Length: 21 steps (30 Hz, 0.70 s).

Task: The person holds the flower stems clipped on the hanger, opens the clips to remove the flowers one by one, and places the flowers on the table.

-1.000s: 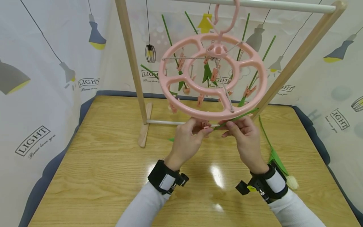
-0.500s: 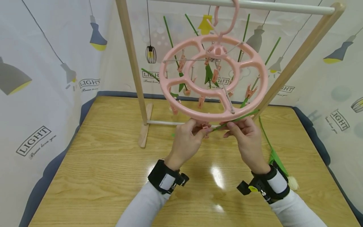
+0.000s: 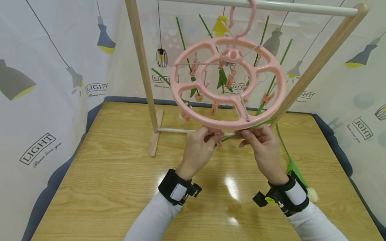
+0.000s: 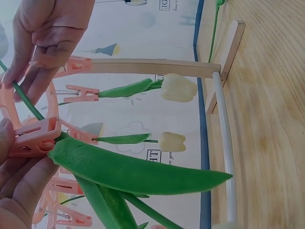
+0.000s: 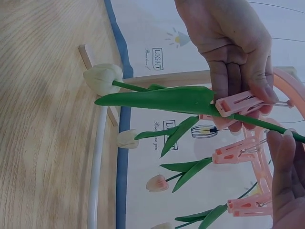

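Note:
My left hand [image 3: 197, 149] pinches a pink clothespin [image 5: 236, 104] under the front rim of a round pink clip hanger [image 3: 205, 119]. My right hand [image 3: 265, 152] holds the green stem [image 3: 256, 126] of an artificial tulip between thumb and fingers. In the right wrist view the tulip's white bloom [image 5: 101, 80] points away from the hanger, and its long green leaf [image 5: 157, 100] begins beside the clothespin. The stem runs against the clothespin's mouth; I cannot tell whether it is clamped. In the head view the bloom is hidden behind my left hand.
Several tulips, one a pale pink-tipped bloom [image 5: 157, 183], hang upside down from other clothespins. A wooden rack with a white top bar [image 3: 301, 7] carries the hanger. Another white tulip [image 3: 312, 194] lies on the table [image 3: 120, 187] beside my right wrist.
My left thumb has shifted slightly, so more of the clothespin and stem shows below it. Both hands stay nearly in place, and the hanging tulips sway a little.

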Tool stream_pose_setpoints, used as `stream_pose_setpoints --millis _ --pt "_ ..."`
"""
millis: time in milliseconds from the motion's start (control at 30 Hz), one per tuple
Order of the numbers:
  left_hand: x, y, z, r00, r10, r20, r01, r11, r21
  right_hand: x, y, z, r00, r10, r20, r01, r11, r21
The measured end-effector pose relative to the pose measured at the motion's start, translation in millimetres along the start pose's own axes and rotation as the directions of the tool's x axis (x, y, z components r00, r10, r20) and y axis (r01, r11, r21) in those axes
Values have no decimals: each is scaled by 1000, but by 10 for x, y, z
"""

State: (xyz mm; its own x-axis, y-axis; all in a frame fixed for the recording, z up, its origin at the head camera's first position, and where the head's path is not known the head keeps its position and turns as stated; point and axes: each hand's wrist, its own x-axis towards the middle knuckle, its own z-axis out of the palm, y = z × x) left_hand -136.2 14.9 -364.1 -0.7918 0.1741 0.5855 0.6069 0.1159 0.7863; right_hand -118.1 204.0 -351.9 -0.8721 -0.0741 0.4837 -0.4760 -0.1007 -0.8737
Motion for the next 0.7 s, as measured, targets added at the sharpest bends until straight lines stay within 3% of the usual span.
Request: stream_pose_setpoints --millis 700 --pt "-20 -21 -22 1000 5 17 -5 1000 -28 -14 -28 -68 999 -46 6 46 997 57"
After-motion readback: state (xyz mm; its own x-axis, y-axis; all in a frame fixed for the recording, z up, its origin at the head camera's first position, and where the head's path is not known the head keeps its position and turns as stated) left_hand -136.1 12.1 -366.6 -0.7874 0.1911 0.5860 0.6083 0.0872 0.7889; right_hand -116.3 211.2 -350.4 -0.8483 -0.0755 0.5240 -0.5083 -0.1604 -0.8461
